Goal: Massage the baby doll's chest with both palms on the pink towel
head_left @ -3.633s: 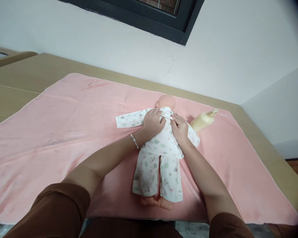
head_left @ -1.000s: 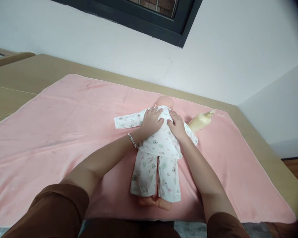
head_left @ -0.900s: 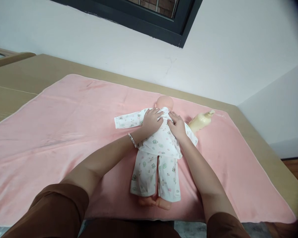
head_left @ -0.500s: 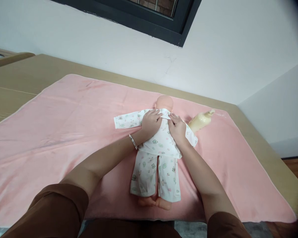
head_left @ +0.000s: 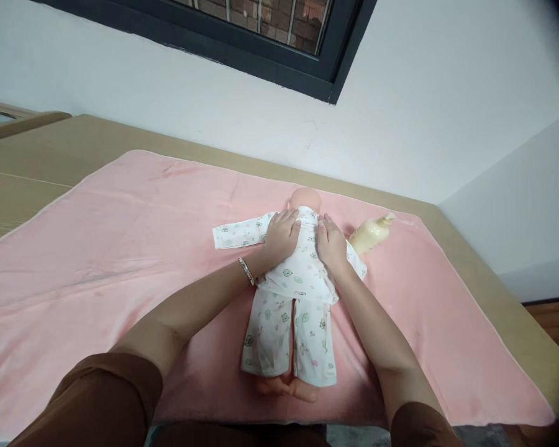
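Note:
A baby doll (head_left: 304, 200) lies on its back on a pink blanket (head_left: 121, 230), dressed in a white printed top and trousers (head_left: 289, 323). My left hand (head_left: 282, 234) rests flat on the doll's chest on its left side, fingers stretched toward the collar, a silver bangle on the wrist. My right hand (head_left: 331, 242) lies flat on the other side of the chest, fingers together, pressing the top's front. One empty sleeve (head_left: 237, 233) sticks out to the left. The doll's bare feet (head_left: 286, 388) point toward me.
A cream baby bottle (head_left: 370, 231) lies on the blanket just right of the doll. The blanket covers a tan wooden table (head_left: 37, 146) set against a white wall below a dark-framed window (head_left: 261, 31). Wooden floor shows at the far right.
Both hands have stayed on the doll's chest, shifting slightly on the top's front near the collar. The camera has tilted a little, showing more of the window.

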`<state>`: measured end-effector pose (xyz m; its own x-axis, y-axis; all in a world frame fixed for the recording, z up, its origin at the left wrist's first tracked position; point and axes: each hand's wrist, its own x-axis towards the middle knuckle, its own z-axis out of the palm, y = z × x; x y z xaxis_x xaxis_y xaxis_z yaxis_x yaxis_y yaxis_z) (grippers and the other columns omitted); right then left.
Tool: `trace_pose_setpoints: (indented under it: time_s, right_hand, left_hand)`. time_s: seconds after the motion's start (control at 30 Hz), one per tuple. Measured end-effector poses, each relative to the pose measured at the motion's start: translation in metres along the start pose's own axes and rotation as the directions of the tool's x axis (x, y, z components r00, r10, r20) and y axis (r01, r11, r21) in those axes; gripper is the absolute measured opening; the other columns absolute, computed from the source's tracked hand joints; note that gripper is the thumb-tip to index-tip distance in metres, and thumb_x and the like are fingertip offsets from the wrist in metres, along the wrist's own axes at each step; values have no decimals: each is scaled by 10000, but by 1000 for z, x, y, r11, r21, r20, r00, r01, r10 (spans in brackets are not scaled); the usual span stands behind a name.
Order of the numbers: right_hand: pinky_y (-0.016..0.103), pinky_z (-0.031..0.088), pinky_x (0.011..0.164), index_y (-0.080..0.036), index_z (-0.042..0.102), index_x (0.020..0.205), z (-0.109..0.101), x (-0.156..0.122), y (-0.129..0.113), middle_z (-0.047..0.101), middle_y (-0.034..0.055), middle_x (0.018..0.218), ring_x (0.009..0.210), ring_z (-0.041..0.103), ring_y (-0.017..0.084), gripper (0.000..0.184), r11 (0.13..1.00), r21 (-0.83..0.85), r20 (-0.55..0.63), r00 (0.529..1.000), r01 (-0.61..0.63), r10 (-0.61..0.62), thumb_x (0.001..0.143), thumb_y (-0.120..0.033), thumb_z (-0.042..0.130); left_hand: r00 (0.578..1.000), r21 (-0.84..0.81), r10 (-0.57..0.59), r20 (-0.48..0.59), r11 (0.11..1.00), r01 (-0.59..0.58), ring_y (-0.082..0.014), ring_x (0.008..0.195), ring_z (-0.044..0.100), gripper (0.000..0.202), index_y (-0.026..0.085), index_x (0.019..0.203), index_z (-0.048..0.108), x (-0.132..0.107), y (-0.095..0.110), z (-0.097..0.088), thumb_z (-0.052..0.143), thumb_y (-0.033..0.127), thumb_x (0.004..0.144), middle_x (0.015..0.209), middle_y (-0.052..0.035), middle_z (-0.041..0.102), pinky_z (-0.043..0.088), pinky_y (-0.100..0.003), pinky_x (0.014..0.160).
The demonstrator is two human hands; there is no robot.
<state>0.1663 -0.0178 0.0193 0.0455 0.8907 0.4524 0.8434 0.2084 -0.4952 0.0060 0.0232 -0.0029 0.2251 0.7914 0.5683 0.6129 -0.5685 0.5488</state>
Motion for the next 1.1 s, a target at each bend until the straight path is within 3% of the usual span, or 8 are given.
trace_pose_setpoints:
  time_s: [0.13, 0.2, 0.33, 0.47, 0.67, 0.8, 1.0, 1.1]
  right_hand:
    - [539, 220, 1211, -120, 444, 1479, -6, -1, -8, 292, 153, 1615, 1521, 210, 286, 566, 995, -70, -55, 996, 70, -74, 1019, -409, 287]
    - [567, 179, 1214, -149, 398, 1509, -5, -2, -13, 262, 136, 1630, 1537, 140, 286, 563, 989, -90, 25, 993, 117, -115, 1011, -399, 317]
    - [612, 186, 1194, -177, 423, 1496, -3, -5, -22, 320, 158, 1603, 1511, 226, 332, 559, 992, -93, 219, 974, 81, -59, 992, -418, 396]
    - [589, 170, 1205, -170, 372, 1519, -1, -8, -25, 212, 155, 1643, 1532, 151, 311, 586, 991, -97, 65, 994, 91, -85, 975, -383, 428]
    - [592, 196, 1200, -188, 478, 1454, 0, -5, -24, 368, 142, 1583, 1499, 262, 317, 516, 994, -65, 172, 982, 93, -81, 966, -351, 438]
    - [535, 213, 1213, -116, 461, 1457, -3, -4, -21, 313, 182, 1601, 1504, 248, 302, 536, 990, -61, 10, 992, 125, -125, 953, -295, 436]
    - [587, 245, 1187, -140, 511, 1426, 1, 4, -13, 390, 183, 1561, 1481, 307, 329, 505, 991, -23, 197, 972, 134, -126, 967, -335, 432]
    - [532, 268, 1197, -126, 511, 1429, -24, 13, -13, 369, 182, 1573, 1484, 306, 316, 534, 994, 8, 111, 988, 105, -105, 927, -308, 484]
  left_hand:
    - [999, -46, -13, -35, 999, 11, -276, 1351, 493, 491, 122, 1372, 542, -1, -1, 1, 282, 338, 1015, 1403, -149, 589, 355, -499, 1159]
    - [998, -68, -12, -54, 998, 9, -269, 1368, 478, 493, 136, 1375, 535, -2, -1, 1, 270, 351, 1019, 1405, -144, 587, 355, -489, 1163]
    - [997, -93, -10, -76, 996, 3, -262, 1404, 440, 493, 130, 1364, 541, -2, -1, 1, 276, 363, 1019, 1403, -148, 585, 336, -470, 1185]
    - [997, -87, 1, -75, 996, -7, -262, 1419, 419, 482, 124, 1363, 537, -3, -3, 1, 287, 343, 1015, 1418, -147, 574, 325, -484, 1196]
    - [996, -76, -17, -86, 997, 10, -245, 1418, 421, 472, 127, 1372, 527, -5, -5, 0, 283, 310, 1012, 1432, -135, 562, 325, -469, 1205]
    - [997, -30, -24, -76, 999, 22, -263, 1429, 403, 467, 104, 1373, 522, -4, -3, -1, 316, 283, 994, 1452, -151, 540, 303, -492, 1214]
    - [996, 13, -59, -73, 998, 60, -277, 1451, 369, 463, 127, 1380, 514, -1, 6, -9, 344, 252, 968, 1456, -146, 536, 276, -517, 1219]
    - [995, 6, -89, -46, 996, 89, -304, 1480, 312, 484, 90, 1388, 502, -2, 24, -15, 360, 284, 968, 1484, -173, 500, 215, -531, 1234]
